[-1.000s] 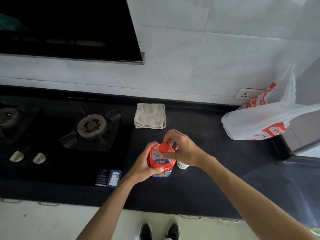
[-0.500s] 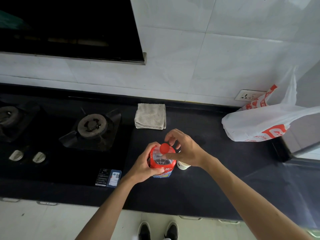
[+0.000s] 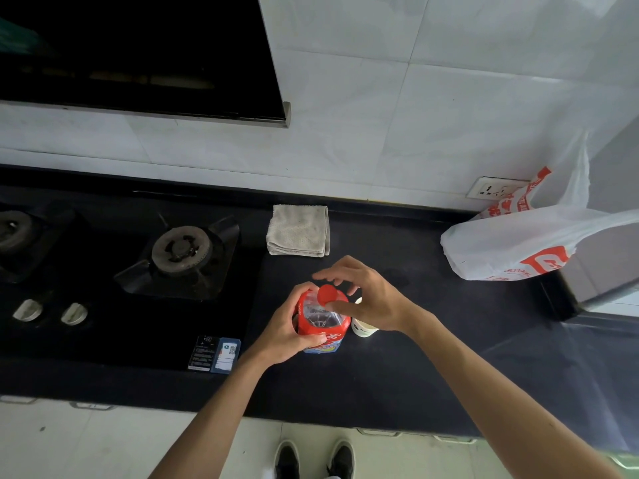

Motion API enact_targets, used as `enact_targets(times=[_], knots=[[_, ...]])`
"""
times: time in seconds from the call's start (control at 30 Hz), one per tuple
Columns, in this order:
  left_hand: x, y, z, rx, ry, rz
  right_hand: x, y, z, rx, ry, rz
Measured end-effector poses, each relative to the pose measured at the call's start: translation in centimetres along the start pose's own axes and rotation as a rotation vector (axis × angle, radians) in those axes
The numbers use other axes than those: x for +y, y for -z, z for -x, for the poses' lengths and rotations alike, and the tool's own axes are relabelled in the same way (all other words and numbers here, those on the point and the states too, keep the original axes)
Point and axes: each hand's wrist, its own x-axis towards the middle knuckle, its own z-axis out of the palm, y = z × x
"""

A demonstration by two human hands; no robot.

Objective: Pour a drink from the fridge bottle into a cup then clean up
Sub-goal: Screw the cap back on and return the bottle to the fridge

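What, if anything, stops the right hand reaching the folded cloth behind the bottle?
Likely nothing, so yes: the right hand is over the cap of the bottle, and only dark countertop shows between it and the cloth.

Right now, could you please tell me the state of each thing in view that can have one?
bottle, upright on the counter, gripped by the left hand
cap, on the bottle, right hand arched over it, contact unclear
cup, upright beside the bottle, contents hidden
cloth, folded
burner, no flame visible
plastic bag, slumped on its side
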Motion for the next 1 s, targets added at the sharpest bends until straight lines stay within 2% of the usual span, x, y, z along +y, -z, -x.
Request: enact_targets(times=[0.07, 0.3, 0.5, 0.77, 0.83, 0.93, 1.0], knots=[[-0.1, 0.0, 0.0, 0.001, 0.002, 0.012, -0.1, -0.4, -0.2, -0.017, 0.028, -0.004], [-0.1, 0.0, 0.0, -0.001, -0.015, -0.009, -0.1, -1.5, -0.4, 0.099, -0.007, 0.070], [-0.1, 0.0, 0.1, 0.014, -0.017, 0.003, 0.1, -0.3, -0.3, 0.005, 0.029, 0.054], [0.0, 0.1, 0.0, -0.003, -0.015, 0.007, 0.4, -3.4, 0.0, 0.252, -0.053, 0.021], [0.0, 0.1, 0.0, -0.004, -0.015, 0.005, 0.5, -2.9, 0.2, 0.210, -0.040, -0.014], [-0.1, 0.0, 0.0, 0.011, -0.017, 0.014, 0.7, -1.5, 0.4, 0.011, -0.039, -0.104], [-0.2, 0.0, 0.0, 0.009, -0.004, 0.018, 0.9, -1.3, 0.4, -0.005, -0.057, -0.177]])
